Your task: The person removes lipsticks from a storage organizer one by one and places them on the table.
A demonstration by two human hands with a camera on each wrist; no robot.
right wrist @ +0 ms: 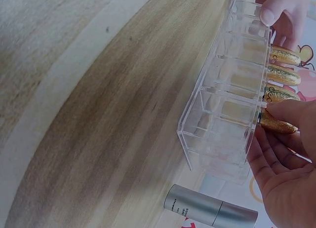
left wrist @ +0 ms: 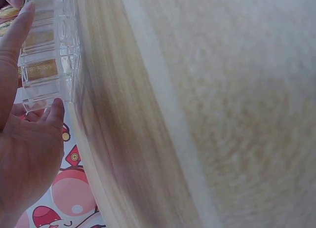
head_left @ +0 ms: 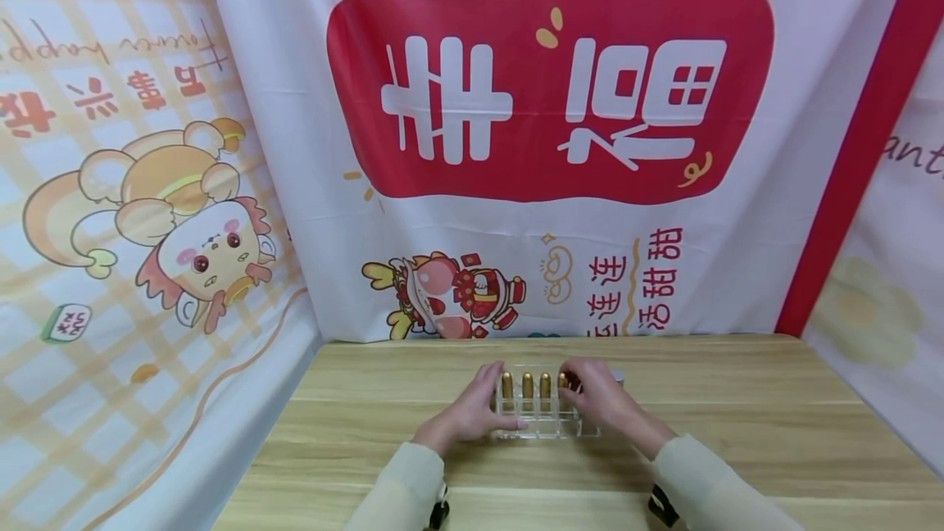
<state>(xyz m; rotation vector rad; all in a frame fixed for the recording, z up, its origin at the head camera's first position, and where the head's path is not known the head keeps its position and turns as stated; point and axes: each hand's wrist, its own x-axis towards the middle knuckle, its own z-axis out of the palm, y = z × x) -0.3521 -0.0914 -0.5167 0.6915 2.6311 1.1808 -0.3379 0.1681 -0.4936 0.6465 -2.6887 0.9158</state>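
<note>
A clear acrylic lipstick holder (head_left: 547, 426) stands on the table, with several gold lipsticks (head_left: 527, 386) upright in a row in its slots. My left hand (head_left: 472, 412) grips the holder's left end, thumb along the front and fingers at the side. At the right end, my right hand (head_left: 599, 393) pinches the top of the rightmost gold lipstick (right wrist: 279, 123) between thumb and fingers; its lower part sits in a slot. Dark lettering rings the lipsticks in the right wrist view. Only part of the holder appears in the left wrist view.
A silver cylindrical tube (right wrist: 210, 208) is just right of the holder, mostly hidden behind my right hand in the head view. The wood-grain table (head_left: 369, 449) ends at a printed cloth backdrop (head_left: 295, 146), with more cloth on both sides.
</note>
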